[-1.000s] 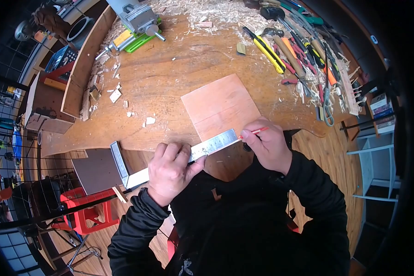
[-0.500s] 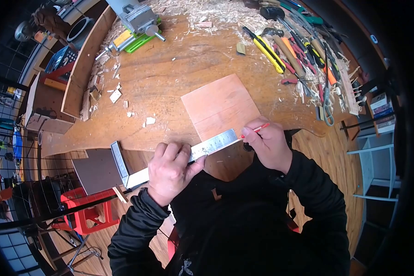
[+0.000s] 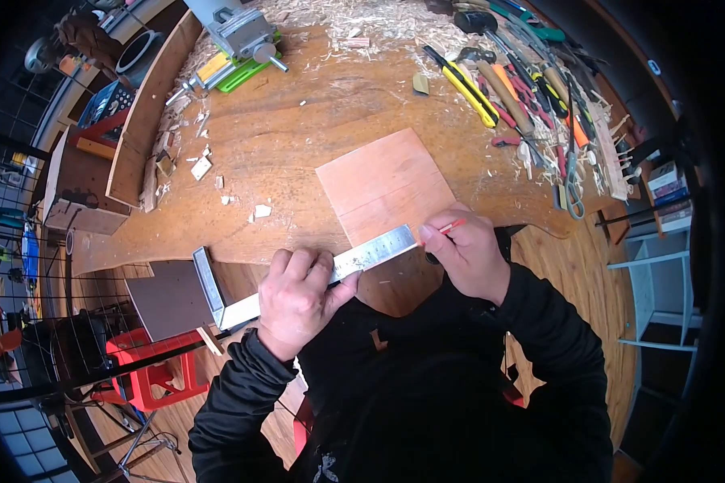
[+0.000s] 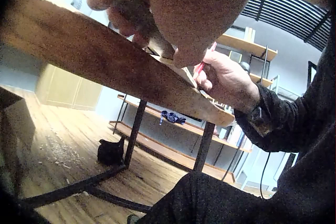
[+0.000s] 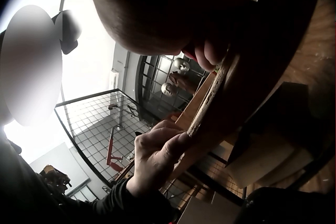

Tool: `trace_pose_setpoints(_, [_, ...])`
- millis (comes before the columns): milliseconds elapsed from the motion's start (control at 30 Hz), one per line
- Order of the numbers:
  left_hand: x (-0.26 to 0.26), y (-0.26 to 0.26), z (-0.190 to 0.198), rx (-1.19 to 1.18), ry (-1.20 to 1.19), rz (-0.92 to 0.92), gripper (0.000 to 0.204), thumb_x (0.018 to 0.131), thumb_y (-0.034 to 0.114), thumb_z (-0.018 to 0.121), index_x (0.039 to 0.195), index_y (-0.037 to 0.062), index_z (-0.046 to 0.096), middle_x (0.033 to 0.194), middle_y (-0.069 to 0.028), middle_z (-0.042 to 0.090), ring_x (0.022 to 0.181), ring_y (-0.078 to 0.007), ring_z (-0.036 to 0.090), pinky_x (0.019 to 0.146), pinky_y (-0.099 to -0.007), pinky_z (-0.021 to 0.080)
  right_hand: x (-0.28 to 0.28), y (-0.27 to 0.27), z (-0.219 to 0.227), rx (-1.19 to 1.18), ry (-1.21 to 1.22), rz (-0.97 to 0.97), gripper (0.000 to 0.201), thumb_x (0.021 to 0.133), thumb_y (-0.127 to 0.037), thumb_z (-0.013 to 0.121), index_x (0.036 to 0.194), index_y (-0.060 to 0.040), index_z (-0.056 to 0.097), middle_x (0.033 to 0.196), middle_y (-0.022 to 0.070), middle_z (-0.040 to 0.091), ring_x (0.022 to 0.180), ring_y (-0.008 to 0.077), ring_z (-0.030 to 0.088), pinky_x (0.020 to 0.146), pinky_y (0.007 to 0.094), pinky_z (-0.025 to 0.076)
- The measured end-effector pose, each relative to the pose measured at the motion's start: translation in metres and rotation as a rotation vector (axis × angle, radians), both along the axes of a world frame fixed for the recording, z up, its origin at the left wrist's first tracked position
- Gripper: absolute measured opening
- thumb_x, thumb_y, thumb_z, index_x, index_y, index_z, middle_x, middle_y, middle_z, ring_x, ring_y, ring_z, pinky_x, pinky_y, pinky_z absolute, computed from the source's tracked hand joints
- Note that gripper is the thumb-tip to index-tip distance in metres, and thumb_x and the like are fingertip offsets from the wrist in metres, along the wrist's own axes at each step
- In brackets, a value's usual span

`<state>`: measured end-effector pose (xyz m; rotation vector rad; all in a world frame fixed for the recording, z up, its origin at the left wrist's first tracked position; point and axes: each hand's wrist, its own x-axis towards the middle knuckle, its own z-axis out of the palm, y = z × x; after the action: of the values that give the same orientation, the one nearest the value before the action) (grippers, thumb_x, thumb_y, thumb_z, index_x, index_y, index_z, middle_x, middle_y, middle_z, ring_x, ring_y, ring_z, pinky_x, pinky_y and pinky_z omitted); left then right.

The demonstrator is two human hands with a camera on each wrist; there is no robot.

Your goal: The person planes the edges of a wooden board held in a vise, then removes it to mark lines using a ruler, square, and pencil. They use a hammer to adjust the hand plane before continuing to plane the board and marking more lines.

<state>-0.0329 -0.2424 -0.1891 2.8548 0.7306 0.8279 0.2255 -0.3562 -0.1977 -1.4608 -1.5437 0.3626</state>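
Note:
In the head view, a thin reddish-brown wooden board point(image 3: 387, 181) lies at the bench's near edge, a faint line across it. Over its near end runs the steel blade point(image 3: 379, 248) of a try square, whose stock point(image 3: 207, 278) hangs off to the left beyond the bench. My left hand point(image 3: 298, 298) grips the blade, thumb on the near side and fingers over the top. A red pencil point(image 3: 453, 227) is pinched in my right hand point(image 3: 471, 253), its point right at the blade's right end. The left wrist view also shows the pencil point(image 4: 202, 64) from below.
Cutters, pliers and a hammer point(image 3: 507, 97) crowd the bench's right side. A vise point(image 3: 246, 36) stands at the back left. Wood shavings point(image 3: 338, 32) and chips are scattered about. Below left is a red stool point(image 3: 157, 366); a light-blue shelf point(image 3: 660, 290) stands at the right.
The pencil's angle shifts slightly within my right hand, its point staying by the blade's end. My left hand, the try square and the board keep nearly the same place.

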Motion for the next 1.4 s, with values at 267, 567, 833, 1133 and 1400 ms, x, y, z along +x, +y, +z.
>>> trace_pose_setpoints(267, [0.0, 0.001, 0.0, -0.008, -0.009, -0.005, 0.032, 0.075, 0.024, 0.091, 0.095, 0.0022, 0.078, 0.083, -0.0088, 0.066, 0.073, -0.0286, 0.061, 0.064, -0.0382, 0.053, -0.002, 0.0, 0.002, -0.033, 0.078, -0.013, 0.02, 0.105, -0.015, 0.065, 0.094, 0.0002, 0.071, 0.085, 0.0152, 0.07, 0.078, 0.0303, 0.066, 0.072, 0.039, 0.052])
trace_pose_setpoints(567, [-0.012, -0.001, 0.001, -0.008, -0.026, 0.006, 0.032, 0.075, 0.023, 0.091, 0.096, 0.0023, 0.078, 0.086, -0.0092, 0.068, 0.075, -0.0294, 0.062, 0.066, -0.0387, 0.053, 0.03, -0.015, 0.004, 0.069, -0.003, -0.076, 0.027, 0.097, -0.015, 0.075, 0.119, -0.0009, 0.072, 0.108, 0.0181, 0.075, 0.099, 0.0328, 0.072, 0.091, 0.042, 0.054])
trace_pose_setpoints(833, [-0.035, 0.001, 0.002, 0.007, -0.051, 0.087, 0.037, 0.073, 0.023, 0.092, 0.098, 0.0013, 0.077, 0.09, -0.0116, 0.068, 0.079, -0.0324, 0.063, 0.07, -0.0413, 0.054, 0.048, -0.01, 0.013, -0.072, -0.397, 0.034, 0.053, 0.074, -0.017, 0.089, 0.119, -0.0056, 0.066, 0.117, 0.0148, 0.069, 0.111, 0.0374, 0.064, 0.097, 0.048, 0.049])
trace_pose_setpoints(1133, [-0.044, 0.014, 0.007, 0.057, -0.043, 0.147, 0.036, 0.072, 0.023, 0.093, 0.095, 0.0025, 0.077, 0.085, -0.0093, 0.068, 0.077, -0.0301, 0.062, 0.067, -0.0401, 0.054, -0.016, -0.016, -0.001, -0.005, -0.499, -0.266, 0.045, 0.074, -0.015, 0.089, 0.107, -0.0029, 0.061, 0.095, 0.0178, 0.062, 0.091, 0.0409, 0.061, 0.081, 0.0479, 0.049])
trace_pose_setpoints(1400, [-0.046, 0.017, 0.004, 0.057, -0.086, 0.152, 0.035, 0.073, 0.024, 0.094, 0.092, 0.0023, 0.074, 0.085, -0.0117, 0.065, 0.075, -0.0322, 0.061, 0.064, -0.0413, 0.052, -0.022, -0.013, 0.023, -0.011, -0.318, -0.096, 0.049, 0.073, -0.019, 0.09, 0.111, -0.0054, 0.062, 0.098, 0.0153, 0.065, 0.095, 0.038, 0.063, 0.087, 0.048, 0.049])
